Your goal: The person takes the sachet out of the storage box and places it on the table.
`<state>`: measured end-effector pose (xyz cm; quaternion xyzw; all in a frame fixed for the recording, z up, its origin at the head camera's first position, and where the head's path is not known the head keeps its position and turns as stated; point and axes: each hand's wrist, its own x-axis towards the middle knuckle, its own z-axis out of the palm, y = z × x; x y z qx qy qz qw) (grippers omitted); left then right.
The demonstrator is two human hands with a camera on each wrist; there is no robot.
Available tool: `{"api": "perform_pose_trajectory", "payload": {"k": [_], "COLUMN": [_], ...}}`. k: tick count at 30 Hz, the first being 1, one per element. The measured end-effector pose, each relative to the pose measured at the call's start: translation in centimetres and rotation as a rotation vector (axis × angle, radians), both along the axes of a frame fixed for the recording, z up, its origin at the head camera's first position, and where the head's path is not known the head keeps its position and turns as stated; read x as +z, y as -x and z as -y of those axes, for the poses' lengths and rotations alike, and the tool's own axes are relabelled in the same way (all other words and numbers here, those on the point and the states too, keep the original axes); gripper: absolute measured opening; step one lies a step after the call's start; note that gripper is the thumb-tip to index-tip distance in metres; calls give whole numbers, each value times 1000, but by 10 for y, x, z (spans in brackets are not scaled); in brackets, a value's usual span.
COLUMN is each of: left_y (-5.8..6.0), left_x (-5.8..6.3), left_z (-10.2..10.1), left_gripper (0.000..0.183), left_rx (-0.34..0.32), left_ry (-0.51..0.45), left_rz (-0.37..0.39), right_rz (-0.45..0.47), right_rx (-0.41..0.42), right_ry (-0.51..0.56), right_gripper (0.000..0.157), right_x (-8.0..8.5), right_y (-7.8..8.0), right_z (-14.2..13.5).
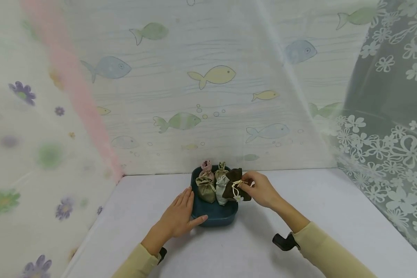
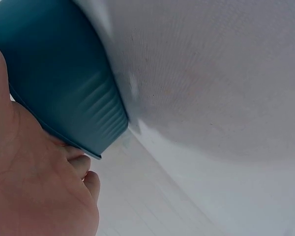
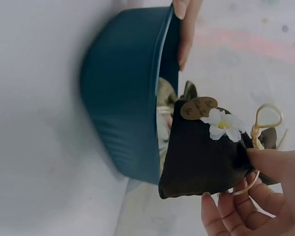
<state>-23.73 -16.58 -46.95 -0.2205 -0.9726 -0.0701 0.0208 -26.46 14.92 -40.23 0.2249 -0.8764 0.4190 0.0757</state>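
Observation:
My right hand (image 1: 260,189) pinches a dark brown drawstring pouch (image 3: 201,162) by its tied neck. In the right wrist view the pouch has a white flower, a small brown tag and a cream cord, and hangs at the rim of a dark teal plastic basin (image 1: 215,222). My left hand (image 1: 178,212) rests against the basin's left side with straight fingers along the rim and thumb spread toward the near edge. Inside the basin stand an olive pouch (image 1: 206,191), a pale grey pouch (image 1: 221,189), a pink pouch (image 1: 206,169) and a greenish pouch (image 1: 222,170) behind.
The basin stands on a white-covered table (image 1: 264,239) near its back edge. Behind hangs a pale curtain (image 1: 212,96) with printed fish. Flower-patterned sheets (image 1: 396,154) hang at the sides. A black strap-mounted device (image 1: 284,242) sits at my right wrist.

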Motion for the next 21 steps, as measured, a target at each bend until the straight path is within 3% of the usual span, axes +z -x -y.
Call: {"api": "perform_pose_trajectory", "payload": {"k": [13,21], "left_y": [0,1], "left_x": [0,-3], "left_z": [1,1], "left_gripper": [111,113], "left_rx": [-5,6], "left_ry": [-38,-10], "left_rz": [13,8], "right_rz": [-62,-76], "right_rx": [-72,-98], "right_ry": [-14,-34], "right_gripper": [10,13], "right_x": [-4,-6], "right_y": [7,13], "right_z": [-26,-44]}}
